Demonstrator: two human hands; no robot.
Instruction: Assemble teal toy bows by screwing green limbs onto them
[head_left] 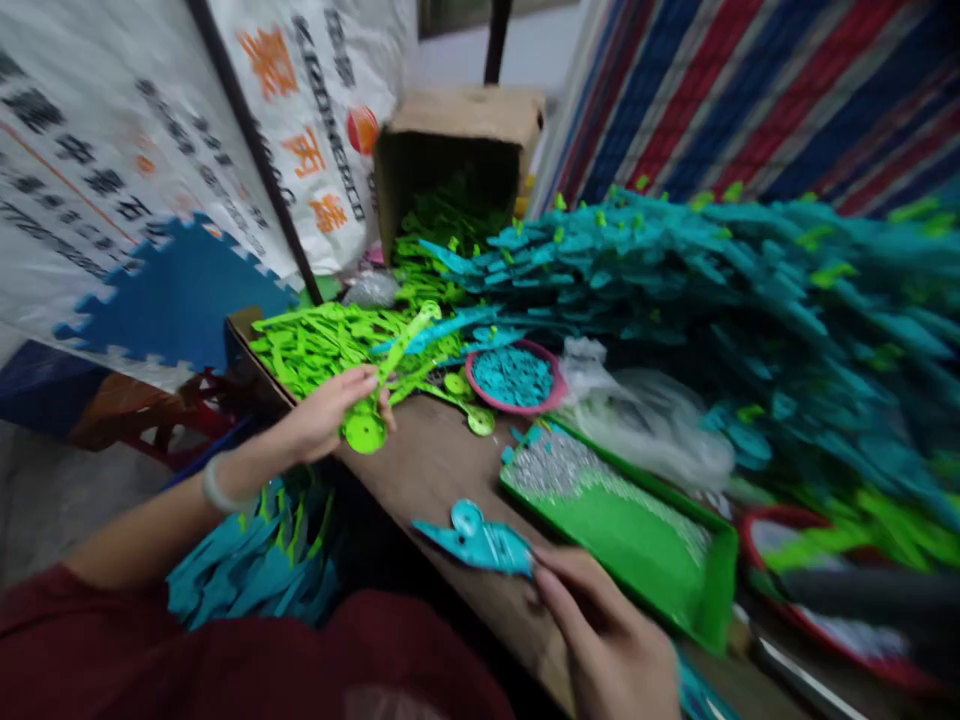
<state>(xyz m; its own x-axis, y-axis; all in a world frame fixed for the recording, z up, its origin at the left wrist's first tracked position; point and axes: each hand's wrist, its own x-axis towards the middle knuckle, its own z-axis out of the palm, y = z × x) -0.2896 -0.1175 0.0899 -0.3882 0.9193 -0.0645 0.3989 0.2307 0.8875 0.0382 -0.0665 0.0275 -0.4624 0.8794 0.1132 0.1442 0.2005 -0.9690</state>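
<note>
Fingers closed, my left hand [335, 402] grips a lime-green plastic piece [365, 430] with a round disc at its lower end and a long stem. It is held at the edge of a heap of similar lime-green pieces [322, 345]. In my right hand [611, 630], thumb and fingers pinch a teal plastic piece [480, 545], pointed at one end with a round disc on top. That piece is above the brown work surface [420, 455], near its front edge. The picture is somewhat blurred.
A green tray [637, 530] holds small silvery parts. Behind it are a pink bowl [555, 395] of small teal parts and a clear plastic bag [660, 425]. A large teal pile [675, 270] fills the right. At the back stands a cardboard box [465, 110]. More teal pieces [247, 560] lie below left.
</note>
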